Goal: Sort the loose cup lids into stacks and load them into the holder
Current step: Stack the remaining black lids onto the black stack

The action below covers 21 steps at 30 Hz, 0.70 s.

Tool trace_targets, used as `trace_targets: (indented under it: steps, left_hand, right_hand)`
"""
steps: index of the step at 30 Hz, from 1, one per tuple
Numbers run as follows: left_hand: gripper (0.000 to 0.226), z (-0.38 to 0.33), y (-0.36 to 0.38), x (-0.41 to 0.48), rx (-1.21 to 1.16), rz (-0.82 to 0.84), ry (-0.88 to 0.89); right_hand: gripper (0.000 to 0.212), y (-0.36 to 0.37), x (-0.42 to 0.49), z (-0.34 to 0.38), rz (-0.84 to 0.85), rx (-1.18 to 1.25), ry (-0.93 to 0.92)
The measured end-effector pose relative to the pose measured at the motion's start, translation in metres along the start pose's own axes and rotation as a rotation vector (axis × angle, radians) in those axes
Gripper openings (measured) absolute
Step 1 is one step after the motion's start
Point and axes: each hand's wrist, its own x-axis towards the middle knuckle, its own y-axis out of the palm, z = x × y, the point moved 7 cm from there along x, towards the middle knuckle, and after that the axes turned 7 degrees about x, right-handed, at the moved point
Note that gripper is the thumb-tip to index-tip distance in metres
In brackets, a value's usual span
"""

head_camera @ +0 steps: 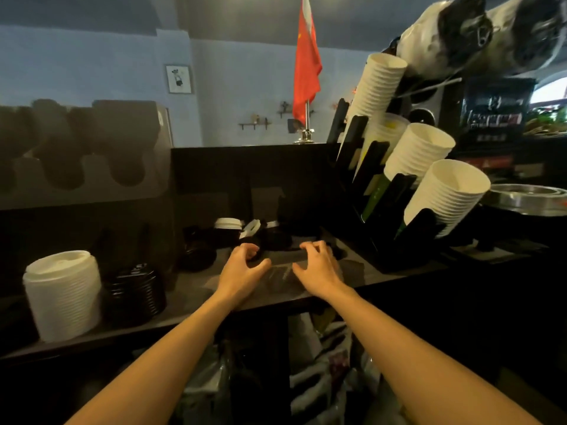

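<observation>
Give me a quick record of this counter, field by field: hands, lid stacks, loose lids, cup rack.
left hand: above the counter, fingers curled over dark loose lids; grip unclear
right hand: beside it, fingers half curled, nothing seen in it
white lid stack: upright, far left on the counter
black lid stack: upright, just right of the white one
loose lids: black and white, jumbled behind the hands
cup rack: right side, holds tilted stacks of white cups

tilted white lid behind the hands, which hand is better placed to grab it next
Probably left: the left hand is nearly straight in front of the tilted white lid; the right hand sits farther off to the right.
</observation>
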Motion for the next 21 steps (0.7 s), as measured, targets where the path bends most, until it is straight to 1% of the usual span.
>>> trace_targets:
  steps: [3, 4, 5, 7, 8, 9, 10, 12, 13, 15, 17, 19, 21]
  left_hand:
    - [0.049, 0.001, 0.004, 0.019, 0.197, -0.064, 0.041]
    - [0.05, 0.0, 0.006, 0.025, 0.267, -0.094, 0.06]
    - [0.052, -0.002, 0.007, 0.031, 0.34, -0.118, 0.078]
    - [0.058, -0.003, 0.012, 0.041, 0.473, -0.144, 0.091]
    - [0.063, -0.001, 0.014, 0.047, 0.518, -0.15, 0.08]
    - [0.068, 0.002, 0.017, 0.052, 0.554, -0.149, 0.056]
    - [0.074, 0.007, 0.02, 0.057, 0.584, -0.137, 0.025]
    - [0.085, 0.02, 0.028, 0.065, 0.599, -0.058, -0.062]
    - [0.087, 0.027, 0.032, 0.068, 0.581, -0.003, -0.108]
    - [0.084, 0.031, 0.037, 0.069, 0.533, 0.074, -0.137]
    - [0.073, 0.025, 0.037, 0.068, 0.505, 0.065, -0.083]
    - [0.065, 0.015, 0.036, 0.064, 0.496, 0.033, -0.024]
    - [0.063, 0.007, 0.034, 0.061, 0.514, -0.008, 0.026]
  right_hand:
    - [0.071, 0.017, 0.013, -0.017, 0.115, -0.057, 0.116]
    - [0.076, 0.018, 0.018, -0.018, 0.121, -0.095, 0.118]
    - [0.077, 0.016, 0.022, -0.015, 0.08, -0.149, 0.081]
    - [0.072, 0.006, 0.03, -0.008, -0.076, -0.26, -0.014]
    - [0.072, 0.003, 0.034, -0.009, -0.138, -0.295, -0.012]
    - [0.075, 0.002, 0.039, -0.013, -0.156, -0.317, 0.036]
    - [0.079, 0.005, 0.043, -0.02, -0.135, -0.33, 0.107]
    - [0.082, 0.016, 0.049, -0.032, -0.046, -0.338, 0.217]
    - [0.079, 0.02, 0.051, -0.035, -0.008, -0.335, 0.235]
    - [0.067, 0.024, 0.053, -0.033, 0.009, -0.328, 0.198]
    - [0.056, 0.023, 0.053, -0.026, -0.017, -0.337, 0.117]
    - [0.051, 0.02, 0.051, -0.02, -0.049, -0.36, 0.066]
    - [0.048, 0.017, 0.048, -0.016, -0.081, -0.371, 0.043]
